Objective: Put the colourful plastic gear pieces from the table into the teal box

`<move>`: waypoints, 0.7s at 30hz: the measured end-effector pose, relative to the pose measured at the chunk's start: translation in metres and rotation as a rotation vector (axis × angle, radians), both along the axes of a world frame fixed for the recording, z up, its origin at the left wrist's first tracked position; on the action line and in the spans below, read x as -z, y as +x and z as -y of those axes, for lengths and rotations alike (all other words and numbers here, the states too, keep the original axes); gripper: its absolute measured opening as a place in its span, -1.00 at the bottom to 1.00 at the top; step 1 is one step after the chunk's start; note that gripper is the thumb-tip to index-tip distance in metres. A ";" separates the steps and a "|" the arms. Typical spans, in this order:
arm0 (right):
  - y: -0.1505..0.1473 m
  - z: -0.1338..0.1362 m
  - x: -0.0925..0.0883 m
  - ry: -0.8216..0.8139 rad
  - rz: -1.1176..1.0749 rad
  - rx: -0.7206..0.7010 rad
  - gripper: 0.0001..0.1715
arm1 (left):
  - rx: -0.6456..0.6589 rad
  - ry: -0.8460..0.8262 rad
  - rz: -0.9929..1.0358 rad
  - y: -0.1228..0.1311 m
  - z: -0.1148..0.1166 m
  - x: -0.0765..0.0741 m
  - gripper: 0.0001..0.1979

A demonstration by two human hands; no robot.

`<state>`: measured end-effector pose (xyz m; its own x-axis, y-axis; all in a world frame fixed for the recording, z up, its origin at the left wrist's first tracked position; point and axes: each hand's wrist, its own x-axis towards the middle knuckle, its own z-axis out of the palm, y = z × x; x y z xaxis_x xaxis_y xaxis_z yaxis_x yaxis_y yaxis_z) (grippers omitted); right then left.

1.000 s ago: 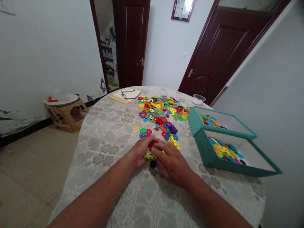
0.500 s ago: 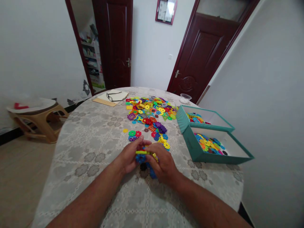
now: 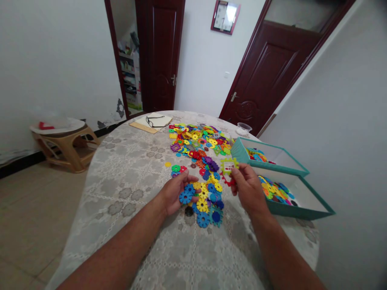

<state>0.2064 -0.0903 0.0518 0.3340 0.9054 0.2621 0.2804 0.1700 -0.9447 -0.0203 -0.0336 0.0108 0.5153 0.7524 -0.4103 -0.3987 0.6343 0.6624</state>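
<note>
My left hand (image 3: pixel 175 194) is turned palm inward over the near part of the table, holding blue gear-shaped plastic discs (image 3: pixel 185 195) against its fingers. My right hand (image 3: pixel 248 183), farther right, pinches a yellow-green square toothed frame (image 3: pixel 229 165) together with a red toothed piece (image 3: pixel 227 179) below it. Between the hands, yellow discs (image 3: pixel 202 205), a light blue disc (image 3: pixel 203 219) and a teal square piece (image 3: pixel 215 216) lie loosely on the cloth. A black disc (image 3: pixel 189 211) sits just under the left hand.
A big pile of colourful toothed pieces (image 3: pixel 196 139) spreads behind the hands. On the right stands a teal box (image 3: pixel 298 201) with more pieces inside. Eyeglasses (image 3: pixel 151 121) rest on papers (image 3: pixel 141 125) at the far left, and a clear plastic bowl (image 3: pixel 243 128) is at the back right.
My hands have parted. The right one has moved right and up, carrying the yellow-green frame and red piece, while blue discs stay in the left hand. The view has turned slightly left.
</note>
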 end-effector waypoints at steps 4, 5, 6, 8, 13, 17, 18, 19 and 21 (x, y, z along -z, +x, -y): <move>0.054 -0.019 -0.025 0.008 0.384 0.202 -0.53 | -0.011 -0.003 0.012 -0.001 -0.001 0.000 -0.60; 0.070 -0.027 -0.030 0.015 0.488 0.270 -0.54 | -0.010 -0.005 0.013 -0.001 -0.001 0.000 -0.60; 0.085 -0.035 -0.033 0.028 0.582 0.340 -0.56 | -0.009 -0.006 0.013 -0.001 -0.001 0.000 -0.61; 0.114 -0.052 -0.038 0.051 0.726 0.473 -0.59 | -0.010 0.004 0.010 -0.001 -0.001 0.001 -0.63; 0.140 -0.075 -0.042 0.078 0.971 0.583 -0.49 | -0.032 0.004 0.027 -0.001 -0.001 0.001 -0.64; 0.080 -0.049 -0.028 0.217 0.934 0.345 -0.51 | -0.052 0.002 0.033 -0.002 -0.004 0.004 -0.60; 0.056 -0.038 -0.021 0.223 0.890 0.212 -0.51 | -0.055 0.002 0.037 -0.001 -0.004 0.005 -0.58; 0.031 -0.025 -0.014 0.214 0.852 0.044 -0.50 | -0.058 0.001 0.045 -0.001 -0.004 0.006 -0.57; -0.017 -0.001 0.004 0.240 0.871 -0.232 -0.41 | -0.061 0.002 0.082 0.000 -0.004 0.008 -0.56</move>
<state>0.1893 -0.0890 0.0481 -0.2511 0.8138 0.5242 0.8077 0.4746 -0.3499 -0.0204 -0.0291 0.0029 0.5007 0.7841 -0.3667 -0.4893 0.6058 0.6273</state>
